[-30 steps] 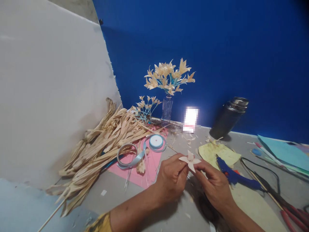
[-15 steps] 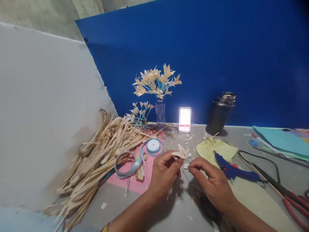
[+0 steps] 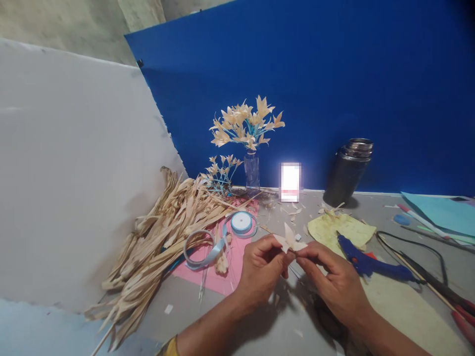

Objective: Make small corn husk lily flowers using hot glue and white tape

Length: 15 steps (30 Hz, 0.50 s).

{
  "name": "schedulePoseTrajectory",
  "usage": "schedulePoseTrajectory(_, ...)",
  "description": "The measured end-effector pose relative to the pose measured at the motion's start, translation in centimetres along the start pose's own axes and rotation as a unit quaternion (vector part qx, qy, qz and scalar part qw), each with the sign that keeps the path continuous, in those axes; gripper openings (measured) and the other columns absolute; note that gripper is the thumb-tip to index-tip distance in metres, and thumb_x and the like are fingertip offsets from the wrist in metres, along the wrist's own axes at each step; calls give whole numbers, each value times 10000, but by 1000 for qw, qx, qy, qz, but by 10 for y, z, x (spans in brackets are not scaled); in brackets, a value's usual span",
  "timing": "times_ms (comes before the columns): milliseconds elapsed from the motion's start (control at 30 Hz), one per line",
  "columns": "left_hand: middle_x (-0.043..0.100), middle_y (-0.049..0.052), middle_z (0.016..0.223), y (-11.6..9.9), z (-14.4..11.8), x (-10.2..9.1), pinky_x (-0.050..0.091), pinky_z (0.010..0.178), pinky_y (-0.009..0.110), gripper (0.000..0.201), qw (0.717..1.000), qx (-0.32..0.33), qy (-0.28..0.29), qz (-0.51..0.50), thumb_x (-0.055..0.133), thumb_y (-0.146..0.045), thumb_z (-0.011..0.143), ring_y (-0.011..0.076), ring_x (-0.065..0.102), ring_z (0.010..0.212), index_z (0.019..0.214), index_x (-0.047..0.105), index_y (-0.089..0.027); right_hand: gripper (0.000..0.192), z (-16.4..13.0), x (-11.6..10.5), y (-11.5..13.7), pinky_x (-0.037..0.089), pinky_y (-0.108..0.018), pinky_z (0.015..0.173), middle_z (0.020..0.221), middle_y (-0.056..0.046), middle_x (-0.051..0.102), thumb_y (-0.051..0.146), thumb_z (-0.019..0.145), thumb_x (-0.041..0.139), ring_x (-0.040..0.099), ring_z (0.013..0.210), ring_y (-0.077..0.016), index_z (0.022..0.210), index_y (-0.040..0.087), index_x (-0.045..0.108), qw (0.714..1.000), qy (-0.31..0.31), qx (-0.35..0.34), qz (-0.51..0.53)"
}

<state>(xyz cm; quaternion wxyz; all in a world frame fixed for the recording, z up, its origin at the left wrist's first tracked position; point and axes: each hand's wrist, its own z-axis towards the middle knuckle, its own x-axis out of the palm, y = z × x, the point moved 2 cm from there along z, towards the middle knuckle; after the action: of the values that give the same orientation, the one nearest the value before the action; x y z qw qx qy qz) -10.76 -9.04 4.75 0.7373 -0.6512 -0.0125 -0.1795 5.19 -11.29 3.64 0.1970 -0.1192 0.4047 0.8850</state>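
A pale flower of dried husk [image 3: 290, 240] with pointed petals is held up at the middle of the table. My left hand [image 3: 260, 272] pinches it from the left, thumb and forefinger closed just under the petals. From the other side, my right hand [image 3: 332, 277] has its thumb and forefinger pressed together at the flower's base. The two sets of fingertips almost meet there. Thin pale stems or wires show beneath the fingers, and I cannot make out which hand they belong to.
Dried corn husks [image 3: 148, 247] are heaped at left, beside ribbon spools [image 3: 242, 223] on pink paper [image 3: 185, 277]. Behind stand a glass vase [image 3: 252, 173] of husk flowers and a dark flask [image 3: 347, 173]. A blue glue gun [image 3: 365, 262] and its cord lie at right.
My right hand has come left to the flower's base, where earlier its fingertips were apart from it. The flower's petals now face more toward me. The view has shifted slightly.
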Motion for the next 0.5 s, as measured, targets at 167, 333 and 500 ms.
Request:
schedulePoseTrajectory(167,585,4,717,3,-5,1,405,477,200,177,998,47,-23,46,769,-302,799,74,481,537,733,729,-143,112,-1,1,3,519,-245,697,799,-2,704,140,973,631,662,726,-149,913,225,673,994,-26,-97,-40)
schedulePoseTrajectory(333,605,21,703,1,-7,0,450,577,231,203,993,76,-18,84,783,-332,813,115,532,631,725,740,-155,110,-3,0,3,504,-284,703,812,-34,705,95,979,617,635,746,-165,966,190,671,984,-28,-150,-89)
schedulePoseTrajectory(500,635,40,755,0,-6,0,470,572,243,317,994,79,-14,73,835,-456,774,121,568,631,737,754,-151,124,-8,-1,0,497,-309,751,850,-58,709,49,963,627,617,806,-178,1004,161,663,974,-23,-180,-133)
